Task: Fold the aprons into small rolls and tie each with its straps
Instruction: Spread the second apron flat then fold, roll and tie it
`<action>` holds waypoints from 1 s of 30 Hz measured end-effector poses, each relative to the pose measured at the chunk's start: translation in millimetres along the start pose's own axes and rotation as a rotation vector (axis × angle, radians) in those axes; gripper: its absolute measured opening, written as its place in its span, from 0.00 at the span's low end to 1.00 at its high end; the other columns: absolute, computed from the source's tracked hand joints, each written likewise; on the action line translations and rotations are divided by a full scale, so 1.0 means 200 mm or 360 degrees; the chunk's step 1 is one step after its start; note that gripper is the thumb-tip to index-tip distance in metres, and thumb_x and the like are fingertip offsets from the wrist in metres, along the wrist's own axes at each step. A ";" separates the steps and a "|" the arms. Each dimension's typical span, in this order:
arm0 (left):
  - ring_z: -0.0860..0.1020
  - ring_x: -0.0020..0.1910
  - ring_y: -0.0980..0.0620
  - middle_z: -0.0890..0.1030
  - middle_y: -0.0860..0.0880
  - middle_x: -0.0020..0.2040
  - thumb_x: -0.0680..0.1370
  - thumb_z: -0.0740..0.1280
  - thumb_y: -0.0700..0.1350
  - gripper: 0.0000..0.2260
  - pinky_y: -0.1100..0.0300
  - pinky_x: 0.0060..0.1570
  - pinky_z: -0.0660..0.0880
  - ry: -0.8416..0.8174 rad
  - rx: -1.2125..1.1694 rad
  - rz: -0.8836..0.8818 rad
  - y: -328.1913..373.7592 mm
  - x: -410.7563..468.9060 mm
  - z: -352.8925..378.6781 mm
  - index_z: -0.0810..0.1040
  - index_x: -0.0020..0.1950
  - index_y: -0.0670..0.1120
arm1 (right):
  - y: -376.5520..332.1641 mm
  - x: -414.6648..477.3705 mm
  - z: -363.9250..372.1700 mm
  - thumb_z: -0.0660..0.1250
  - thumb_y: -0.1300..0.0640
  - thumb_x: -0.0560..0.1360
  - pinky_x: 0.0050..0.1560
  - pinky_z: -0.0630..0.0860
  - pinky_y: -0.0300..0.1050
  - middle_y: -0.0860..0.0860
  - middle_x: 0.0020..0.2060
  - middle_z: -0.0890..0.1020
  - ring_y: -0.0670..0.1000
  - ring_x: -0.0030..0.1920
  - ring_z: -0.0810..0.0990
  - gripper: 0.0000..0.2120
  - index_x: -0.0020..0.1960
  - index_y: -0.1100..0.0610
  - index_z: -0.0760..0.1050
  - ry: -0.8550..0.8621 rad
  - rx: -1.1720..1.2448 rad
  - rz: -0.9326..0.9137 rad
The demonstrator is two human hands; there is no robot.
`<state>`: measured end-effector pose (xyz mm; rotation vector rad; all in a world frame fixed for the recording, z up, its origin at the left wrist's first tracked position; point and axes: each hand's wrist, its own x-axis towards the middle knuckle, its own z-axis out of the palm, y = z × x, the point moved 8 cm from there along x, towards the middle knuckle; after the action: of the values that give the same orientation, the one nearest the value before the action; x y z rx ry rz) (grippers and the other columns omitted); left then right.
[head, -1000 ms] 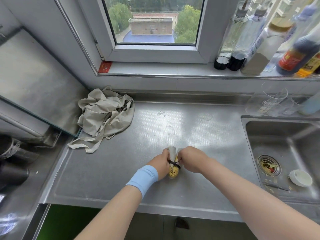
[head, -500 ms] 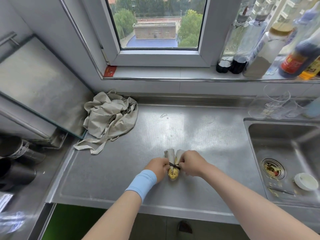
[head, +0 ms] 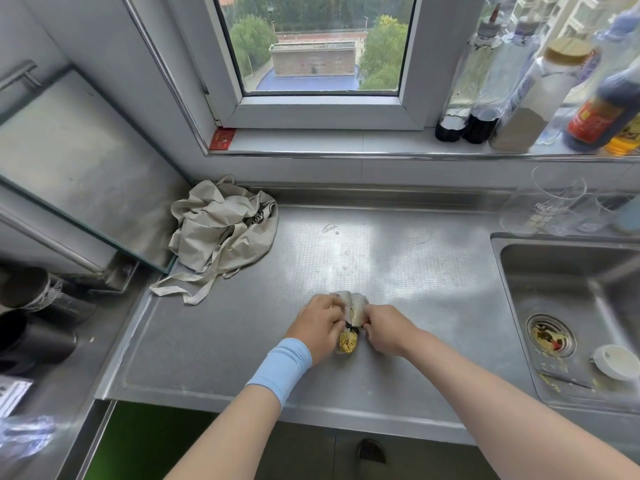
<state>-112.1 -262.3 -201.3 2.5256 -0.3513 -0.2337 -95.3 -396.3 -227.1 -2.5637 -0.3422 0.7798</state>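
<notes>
A small rolled apron (head: 349,341), pale with a yellow print, lies on the steel counter (head: 398,271) near its front edge. A thin dark strap runs round its middle. My left hand (head: 317,323), with a blue wristband, pinches the strap at the roll's left side. My right hand (head: 388,327) pinches the strap at the right side. Both hands hide most of the roll. A second apron (head: 221,233), beige and crumpled, sits at the counter's back left corner, its straps trailing toward the front.
A sink (head: 571,306) with a drain and a small white bowl (head: 613,362) lies to the right. Clear glasses (head: 554,206) stand behind it. Several bottles (head: 519,91) line the window sill. A glass-fronted hob guard and dark cups are at the left.
My hands stay at the roll, fingers shifting on the dark strap. The camera has tilted up a little, so everything sits lower in view.
</notes>
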 end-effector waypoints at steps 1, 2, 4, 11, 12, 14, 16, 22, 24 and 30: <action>0.69 0.57 0.53 0.78 0.51 0.55 0.78 0.63 0.43 0.06 0.60 0.60 0.67 -0.0052 -0.0040 0.0035 0.03 0.02 0.01 0.79 0.44 0.44 | -0.01 0.00 0.01 0.60 0.59 0.78 0.46 0.70 0.41 0.55 0.51 0.82 0.54 0.50 0.79 0.06 0.49 0.55 0.76 -0.0024 0.0015 -0.0008; 0.69 0.55 0.53 0.77 0.51 0.51 0.78 0.62 0.42 0.06 0.59 0.58 0.68 -0.0104 -0.0080 0.0021 0.04 0.05 0.02 0.78 0.45 0.44 | -0.01 0.00 0.02 0.60 0.59 0.78 0.46 0.71 0.40 0.55 0.52 0.82 0.53 0.50 0.79 0.06 0.49 0.54 0.76 -0.0042 0.0035 -0.0016; 0.70 0.53 0.53 0.75 0.51 0.48 0.79 0.61 0.45 0.06 0.57 0.56 0.70 -0.0205 -0.0125 -0.0125 0.00 0.10 0.04 0.77 0.44 0.49 | -0.02 0.00 0.02 0.60 0.59 0.79 0.47 0.70 0.40 0.54 0.53 0.81 0.52 0.50 0.78 0.06 0.51 0.54 0.75 -0.0064 0.0082 -0.0018; 0.79 0.43 0.51 0.81 0.52 0.40 0.76 0.64 0.50 0.07 0.55 0.48 0.76 -0.0251 -0.0363 -0.0504 -0.09 0.10 0.07 0.78 0.40 0.54 | 0.02 -0.04 -0.02 0.58 0.62 0.76 0.34 0.71 0.38 0.50 0.37 0.79 0.47 0.33 0.76 0.10 0.47 0.49 0.74 0.0118 0.0598 0.0078; 0.79 0.42 0.52 0.82 0.54 0.39 0.76 0.65 0.50 0.06 0.56 0.48 0.77 -0.0215 -0.0411 -0.0528 -0.10 0.10 0.07 0.79 0.41 0.53 | 0.02 -0.04 -0.02 0.59 0.63 0.77 0.31 0.72 0.38 0.50 0.35 0.80 0.46 0.29 0.76 0.11 0.46 0.51 0.77 0.0132 0.0729 0.0114; 0.79 0.41 0.55 0.82 0.56 0.37 0.75 0.68 0.51 0.06 0.59 0.46 0.76 -0.0164 -0.0472 -0.0561 -0.11 0.10 0.07 0.81 0.41 0.52 | 0.02 -0.04 0.00 0.61 0.64 0.78 0.28 0.75 0.41 0.53 0.34 0.82 0.47 0.26 0.77 0.11 0.45 0.56 0.81 0.0108 0.0974 0.0174; 0.79 0.41 0.56 0.82 0.56 0.37 0.74 0.69 0.53 0.06 0.63 0.45 0.75 -0.0127 -0.0489 -0.0584 -0.10 0.09 0.06 0.82 0.40 0.53 | 0.01 -0.03 0.00 0.65 0.64 0.76 0.28 0.76 0.41 0.54 0.32 0.82 0.48 0.26 0.78 0.08 0.45 0.60 0.83 0.0080 0.1112 0.0189; 0.81 0.38 0.57 0.83 0.55 0.35 0.72 0.70 0.56 0.08 0.62 0.45 0.78 -0.0039 -0.0539 -0.0700 -0.12 0.07 0.03 0.83 0.37 0.53 | 0.01 -0.02 0.00 0.70 0.61 0.73 0.29 0.76 0.41 0.56 0.33 0.84 0.50 0.28 0.80 0.06 0.40 0.60 0.84 0.0137 0.1178 0.0231; 0.81 0.37 0.57 0.84 0.55 0.35 0.73 0.70 0.53 0.07 0.62 0.45 0.79 0.0001 -0.0621 -0.0721 -0.12 0.05 0.03 0.84 0.38 0.52 | 0.02 -0.02 0.01 0.70 0.60 0.73 0.28 0.75 0.41 0.54 0.30 0.82 0.50 0.27 0.79 0.06 0.41 0.61 0.84 0.0148 0.1274 0.0299; 0.78 0.39 0.55 0.80 0.51 0.38 0.75 0.70 0.48 0.06 0.66 0.41 0.72 0.0046 -0.0645 -0.0673 -0.07 -0.03 0.12 0.86 0.42 0.51 | 0.05 -0.04 0.08 0.70 0.65 0.73 0.28 0.74 0.43 0.57 0.30 0.78 0.51 0.25 0.74 0.10 0.48 0.73 0.79 0.0105 0.1761 0.0581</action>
<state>-121.3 -261.8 -228.3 2.1693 0.2298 -0.3873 -109.5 -403.3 -240.5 -1.5835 0.4835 0.7086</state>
